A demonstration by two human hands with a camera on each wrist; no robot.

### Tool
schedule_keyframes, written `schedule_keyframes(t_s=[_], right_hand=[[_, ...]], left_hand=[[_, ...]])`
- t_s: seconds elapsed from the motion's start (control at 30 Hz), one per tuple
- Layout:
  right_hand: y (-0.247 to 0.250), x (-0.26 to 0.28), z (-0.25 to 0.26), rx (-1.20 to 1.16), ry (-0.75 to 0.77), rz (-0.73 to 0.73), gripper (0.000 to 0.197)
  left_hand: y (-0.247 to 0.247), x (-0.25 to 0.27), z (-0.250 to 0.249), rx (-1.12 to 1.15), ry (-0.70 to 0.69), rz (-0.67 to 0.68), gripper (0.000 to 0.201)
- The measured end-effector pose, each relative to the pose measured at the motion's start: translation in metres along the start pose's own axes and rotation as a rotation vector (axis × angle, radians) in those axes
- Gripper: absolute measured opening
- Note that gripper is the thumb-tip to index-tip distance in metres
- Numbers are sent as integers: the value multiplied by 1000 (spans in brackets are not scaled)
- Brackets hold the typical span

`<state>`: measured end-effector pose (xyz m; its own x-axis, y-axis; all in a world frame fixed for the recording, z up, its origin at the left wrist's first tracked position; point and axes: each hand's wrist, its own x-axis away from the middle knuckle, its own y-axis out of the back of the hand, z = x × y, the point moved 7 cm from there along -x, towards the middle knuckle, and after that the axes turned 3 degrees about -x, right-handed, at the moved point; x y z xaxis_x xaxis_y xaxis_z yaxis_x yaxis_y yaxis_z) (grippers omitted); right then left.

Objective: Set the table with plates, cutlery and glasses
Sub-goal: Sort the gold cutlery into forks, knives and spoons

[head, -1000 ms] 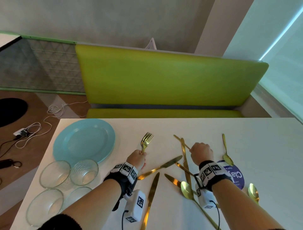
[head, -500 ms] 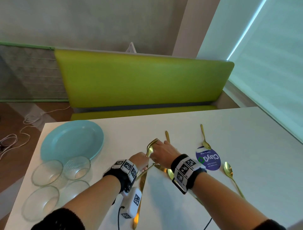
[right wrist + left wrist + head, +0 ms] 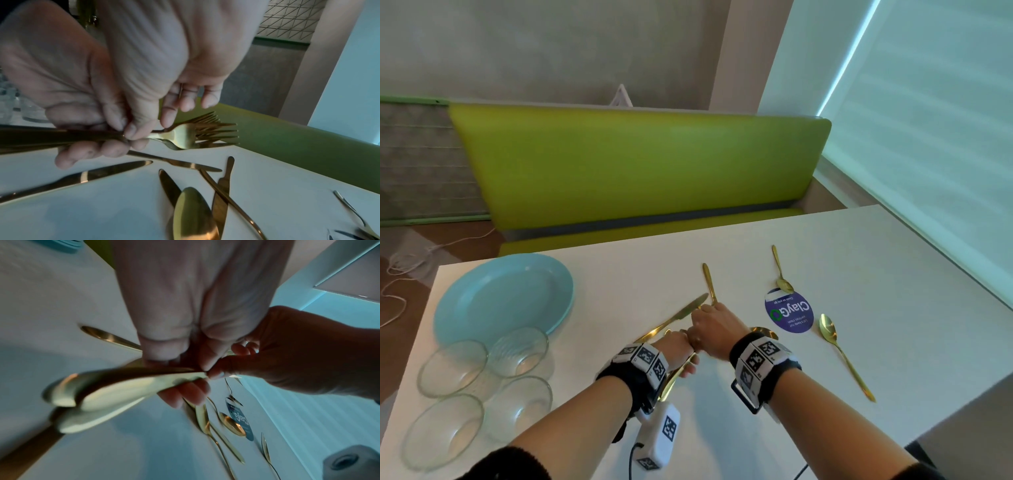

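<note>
Grip: left hand [image 3: 677, 349] curls round a bundle of gold forks [image 3: 197, 133], handles in the fist, tines fanned past the fingers. Right hand [image 3: 717, 330] meets it knuckle to knuckle, thumb and forefinger pinching the neck of one fork at the bundle, apparently adding or squaring it. Which fork each finger bears on: cannot tell.

Below the hands, loose on the white table [image 3: 893, 308]: gold knives [image 3: 86, 176] crossed over each other, a large spoon [image 3: 193, 216], two more spoons [image 3: 839, 349] by a purple round sticker [image 3: 789, 315]. Teal plate [image 3: 503, 298] and four glass bowls [image 3: 517, 353] sit well to the left, not yet laid out.

Risks, as judged:
- Smooth metal handles stacked in one fist; a slack pinch could let a fork slide out onto the knives.
- Tines interlocked; pulling one could drag another.
- A sweep left with the bundle could knock a bowl.
</note>
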<state>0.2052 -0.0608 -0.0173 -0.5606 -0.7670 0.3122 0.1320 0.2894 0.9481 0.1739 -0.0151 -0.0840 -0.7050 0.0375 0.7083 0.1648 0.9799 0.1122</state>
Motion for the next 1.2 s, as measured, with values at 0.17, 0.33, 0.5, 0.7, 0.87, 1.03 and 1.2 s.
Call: schedule_keyframes(t_s=[0.17, 0.33, 0.5, 0.7, 0.87, 1.03, 1.2], right_hand=[[-5, 7, -2, 25, -4, -69, 16], [-18, 6, -15, 4, -65, -94, 30], [-18, 10, -27, -82, -163, -245, 34], [-18, 18, -44, -262, -360, -253, 38], [-43, 15, -61, -511, -541, -135, 40], [-48, 6, -67, -817, -598, -123, 34], [-48, 1, -74, -907, -683, -134, 27]], left_hand=[[-8, -6, -1, -8, -21, -16, 29], [-14, -13, 0, 20, -14, -5, 30], [-15, -19, -4, 53, -73, -1, 31], [-2, -29, -4, 126, -74, -54, 29], [9, -34, -3, 131, -77, -106, 31], [9, -37, -4, 91, -101, -92, 29], [5, -35, -13, 102, -141, -59, 29]])
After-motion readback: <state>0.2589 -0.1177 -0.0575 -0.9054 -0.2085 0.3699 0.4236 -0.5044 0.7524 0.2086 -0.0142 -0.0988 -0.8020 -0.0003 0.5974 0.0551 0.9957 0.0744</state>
